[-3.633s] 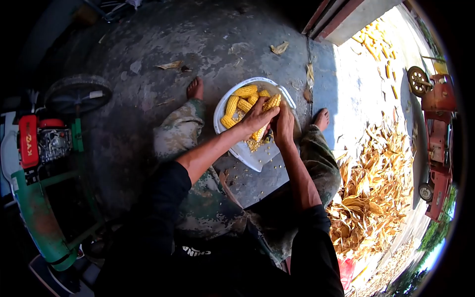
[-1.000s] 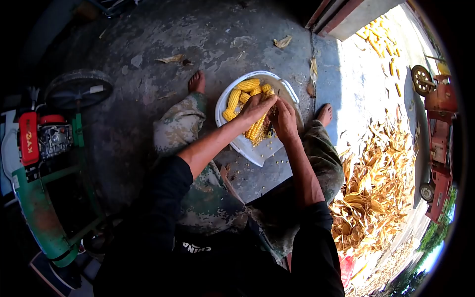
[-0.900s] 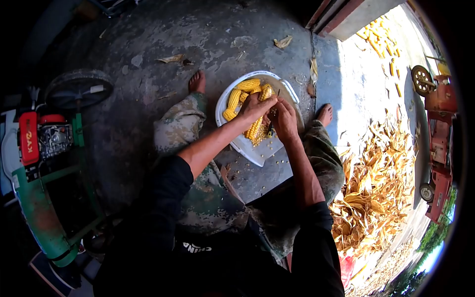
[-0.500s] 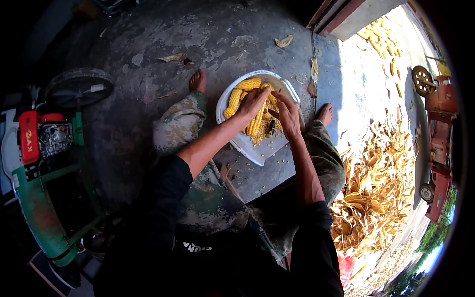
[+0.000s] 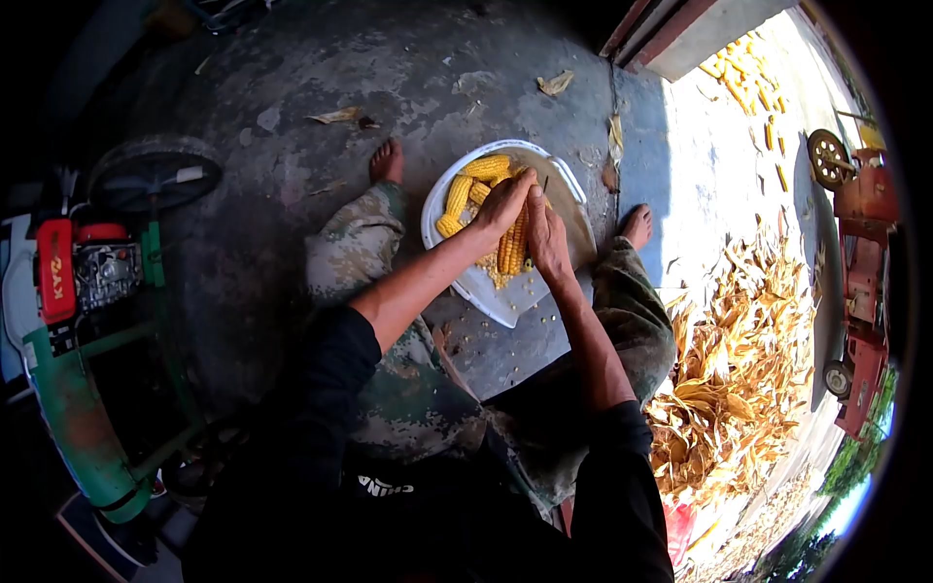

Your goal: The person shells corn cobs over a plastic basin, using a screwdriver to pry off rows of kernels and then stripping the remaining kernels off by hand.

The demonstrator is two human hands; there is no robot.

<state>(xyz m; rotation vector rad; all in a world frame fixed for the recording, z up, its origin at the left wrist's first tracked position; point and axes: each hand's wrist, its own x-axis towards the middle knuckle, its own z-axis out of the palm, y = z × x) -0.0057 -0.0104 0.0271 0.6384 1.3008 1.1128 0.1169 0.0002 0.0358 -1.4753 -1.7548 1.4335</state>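
My left hand (image 5: 503, 206) is closed round a yellow corn cob (image 5: 513, 249) over a white basin (image 5: 476, 284). My right hand (image 5: 547, 239) presses against the same cob from the right, its fingers curled and partly hidden. The cob's lower end shows between the hands, with its rows of kernels visible. Just past my right fingertips a thin dark spike (image 5: 546, 182) sticks up; what it belongs to is hidden. Several whole cobs (image 5: 458, 195) lie in the basin left of my hands, with loose kernels (image 5: 498, 273) around and under them.
The basin stands on a concrete floor (image 5: 282, 87) between my bare feet. Left is a green machine (image 5: 92, 418) with a red engine (image 5: 56, 270). To the right lie dry husks (image 5: 734, 360) and more cobs (image 5: 746, 78) in sunlight. A red vehicle (image 5: 865, 291) stands beyond.
My hands have come together round the cob; the right moved left and down with its fingers closing. The dark tool seen lying on the kernels is now mostly covered.
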